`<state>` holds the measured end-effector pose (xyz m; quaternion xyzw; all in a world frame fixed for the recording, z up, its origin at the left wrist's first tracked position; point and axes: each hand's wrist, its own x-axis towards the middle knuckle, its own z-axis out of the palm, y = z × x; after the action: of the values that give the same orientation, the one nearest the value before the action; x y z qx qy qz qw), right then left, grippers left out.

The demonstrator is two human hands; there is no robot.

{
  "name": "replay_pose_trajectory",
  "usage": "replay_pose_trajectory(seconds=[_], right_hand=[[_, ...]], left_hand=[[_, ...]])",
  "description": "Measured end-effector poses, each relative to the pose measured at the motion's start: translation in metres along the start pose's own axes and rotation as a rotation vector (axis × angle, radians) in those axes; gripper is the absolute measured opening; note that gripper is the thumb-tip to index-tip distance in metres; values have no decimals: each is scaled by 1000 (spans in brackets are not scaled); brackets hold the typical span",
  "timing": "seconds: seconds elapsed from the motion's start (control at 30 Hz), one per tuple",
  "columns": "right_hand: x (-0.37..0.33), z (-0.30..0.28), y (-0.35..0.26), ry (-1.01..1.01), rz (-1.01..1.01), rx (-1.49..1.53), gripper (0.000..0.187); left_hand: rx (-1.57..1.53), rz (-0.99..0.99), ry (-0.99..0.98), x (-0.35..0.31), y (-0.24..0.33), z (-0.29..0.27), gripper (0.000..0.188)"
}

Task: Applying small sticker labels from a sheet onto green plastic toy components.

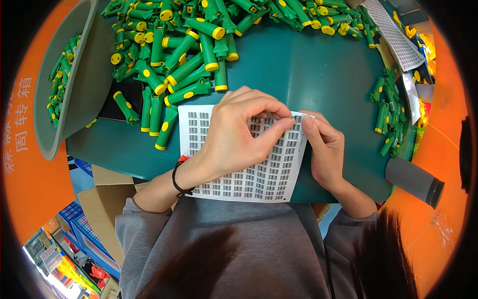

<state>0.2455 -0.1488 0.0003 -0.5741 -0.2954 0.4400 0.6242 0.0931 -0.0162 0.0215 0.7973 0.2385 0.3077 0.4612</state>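
A white sheet of small printed labels (251,185) lies along the near edge of the green table, slightly creased. My left hand (239,132) reaches across it, thumb and forefinger pinched together over the labels by its top right corner. Whatever sits between those fingertips is too small to make out. At that same corner my right hand (326,149) grips the sheet, thumb on top and the other fingers partly hidden behind. Just beyond the sheet are green tubes with yellow caps (189,92), heaped up toward the far side.
A grey-green tub (74,94) holding more green tubes stands tilted at the left. Another group of green tubes (391,114) lies at the right edge, near a grey cylinder with a black end (414,182). More label sheets (398,37) lie far right. An open cardboard box (102,212) sits below left.
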Motion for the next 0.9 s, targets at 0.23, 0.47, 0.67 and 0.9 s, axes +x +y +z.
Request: replay_pose_trajectory(seconds=[0.23,0.47,0.67,0.9], right_hand=[[0,1,-4,-17,-12,-71,23],[38,-21,-16,-177,159,-313,33],[168,-48,-54,280,-478,-971,41],[155,-75,-40,294,-437,-723,38]], left_hand=[[-37,-66,-49,0,0,0,9],[-6,268,70,-2,-14,-1,9],[-68,170,67,-4,-15,1,11],[-64,147,122,-2,-13,-11,11]])
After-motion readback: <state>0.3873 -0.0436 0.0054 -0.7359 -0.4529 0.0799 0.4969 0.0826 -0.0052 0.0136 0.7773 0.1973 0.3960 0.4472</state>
